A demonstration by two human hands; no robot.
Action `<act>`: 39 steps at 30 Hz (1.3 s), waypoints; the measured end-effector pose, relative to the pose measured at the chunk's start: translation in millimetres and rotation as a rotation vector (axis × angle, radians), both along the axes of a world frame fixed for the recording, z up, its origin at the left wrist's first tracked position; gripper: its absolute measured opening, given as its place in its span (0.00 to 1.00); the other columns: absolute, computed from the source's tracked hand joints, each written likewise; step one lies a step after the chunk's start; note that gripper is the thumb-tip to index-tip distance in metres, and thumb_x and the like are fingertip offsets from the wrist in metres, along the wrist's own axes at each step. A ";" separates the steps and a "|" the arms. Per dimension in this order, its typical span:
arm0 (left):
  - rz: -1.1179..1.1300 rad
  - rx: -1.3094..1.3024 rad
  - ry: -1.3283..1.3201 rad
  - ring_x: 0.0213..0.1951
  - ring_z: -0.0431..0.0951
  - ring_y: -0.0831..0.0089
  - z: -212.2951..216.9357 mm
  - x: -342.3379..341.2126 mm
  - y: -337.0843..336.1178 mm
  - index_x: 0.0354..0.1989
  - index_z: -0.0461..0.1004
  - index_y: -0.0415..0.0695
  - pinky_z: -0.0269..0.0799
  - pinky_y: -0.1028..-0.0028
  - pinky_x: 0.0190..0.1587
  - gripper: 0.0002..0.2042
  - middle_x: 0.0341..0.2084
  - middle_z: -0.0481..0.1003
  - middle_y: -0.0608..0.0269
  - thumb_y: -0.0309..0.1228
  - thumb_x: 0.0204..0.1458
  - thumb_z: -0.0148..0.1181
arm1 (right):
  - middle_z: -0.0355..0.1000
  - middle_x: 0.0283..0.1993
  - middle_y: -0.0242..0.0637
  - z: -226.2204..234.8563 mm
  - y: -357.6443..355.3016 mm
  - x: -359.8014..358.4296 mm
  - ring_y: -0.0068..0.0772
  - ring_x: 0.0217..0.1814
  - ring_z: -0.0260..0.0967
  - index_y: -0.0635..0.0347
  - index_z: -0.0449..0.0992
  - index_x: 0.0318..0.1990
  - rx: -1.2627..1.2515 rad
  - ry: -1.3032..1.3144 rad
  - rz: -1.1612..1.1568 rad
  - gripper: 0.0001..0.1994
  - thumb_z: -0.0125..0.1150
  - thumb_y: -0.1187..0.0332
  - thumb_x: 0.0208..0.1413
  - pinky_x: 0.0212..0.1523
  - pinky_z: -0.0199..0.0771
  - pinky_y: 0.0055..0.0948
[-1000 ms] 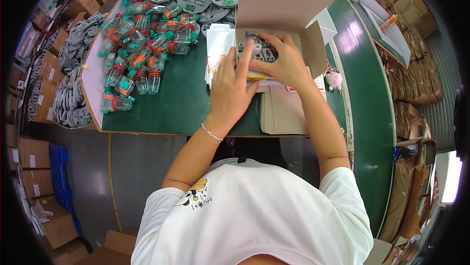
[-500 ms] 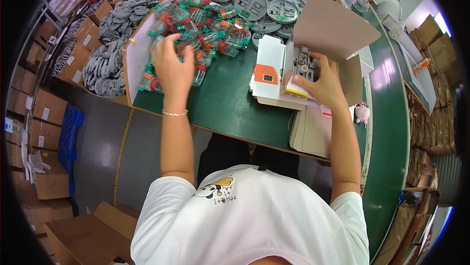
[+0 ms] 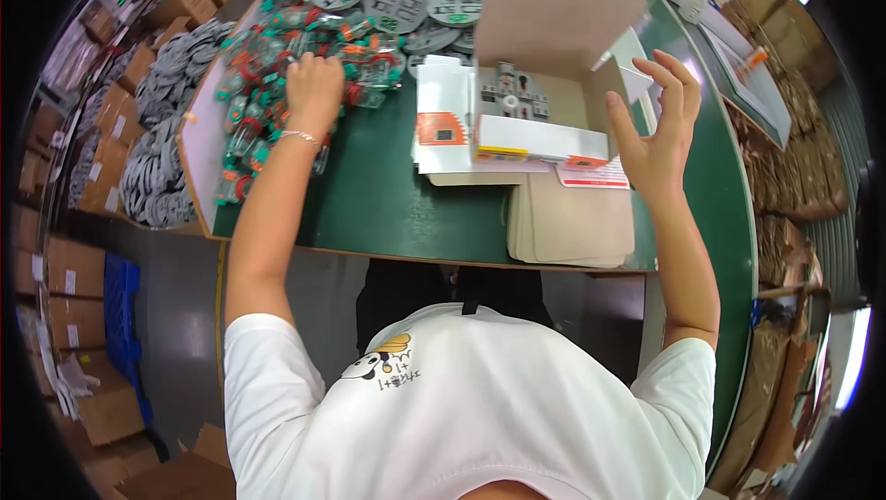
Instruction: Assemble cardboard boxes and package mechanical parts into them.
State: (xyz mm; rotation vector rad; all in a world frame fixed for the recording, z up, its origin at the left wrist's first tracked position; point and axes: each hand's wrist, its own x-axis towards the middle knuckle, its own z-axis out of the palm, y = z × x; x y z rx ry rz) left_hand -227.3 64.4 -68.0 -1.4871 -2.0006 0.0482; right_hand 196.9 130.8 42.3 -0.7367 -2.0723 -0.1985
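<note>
bottles (image 3: pixel 254 98) on table (image 3: pixel 388 204), discs (image 3: pixel 397 6) at their right, parts (image 3: pixel 521 98) in box (image 3: pixel 544 136), cardboard sheets (image 3: pixel 572 223) before it

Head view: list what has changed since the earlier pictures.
The left hand has moved left from the open box to the pile of clear bottles; whether it grips one is hidden. The right hand has come off the box to the right, open and empty. The gray part stays in the box; the lid still stands open.

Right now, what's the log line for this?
left hand: at bottles, grip unclear | right hand: open, near box | box: lid up, grey parts inside
</note>
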 end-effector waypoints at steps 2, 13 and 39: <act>-0.042 0.023 -0.008 0.41 0.77 0.58 9.0 -1.6 -8.7 0.38 0.75 0.43 0.71 0.59 0.42 0.07 0.33 0.79 0.57 0.31 0.53 0.58 | 0.65 0.60 0.48 2.5 5.5 20.0 0.44 0.59 0.64 0.58 0.70 0.58 -0.083 -0.005 -0.033 0.25 0.70 0.65 0.53 0.51 0.71 0.37; -0.986 1.002 -0.942 0.43 0.81 0.70 110.5 173.4 -43.8 0.49 0.75 0.38 0.78 0.72 0.43 0.20 0.47 0.79 0.56 0.18 0.45 0.69 | 0.72 0.55 0.44 -73.7 22.0 54.0 0.26 0.51 0.73 0.63 0.64 0.64 -1.054 0.430 0.300 0.27 0.63 0.73 0.58 0.50 0.73 0.25; -1.187 0.265 -0.752 0.48 0.77 0.59 72.2 258.9 -22.1 0.44 0.77 0.38 0.68 0.58 0.60 0.14 0.47 0.77 0.49 0.33 0.52 0.66 | 0.76 0.30 0.38 -81.7 24.4 35.8 0.28 0.32 0.72 0.68 0.77 0.44 -1.003 0.129 0.036 0.15 0.54 0.62 0.64 0.34 0.70 0.28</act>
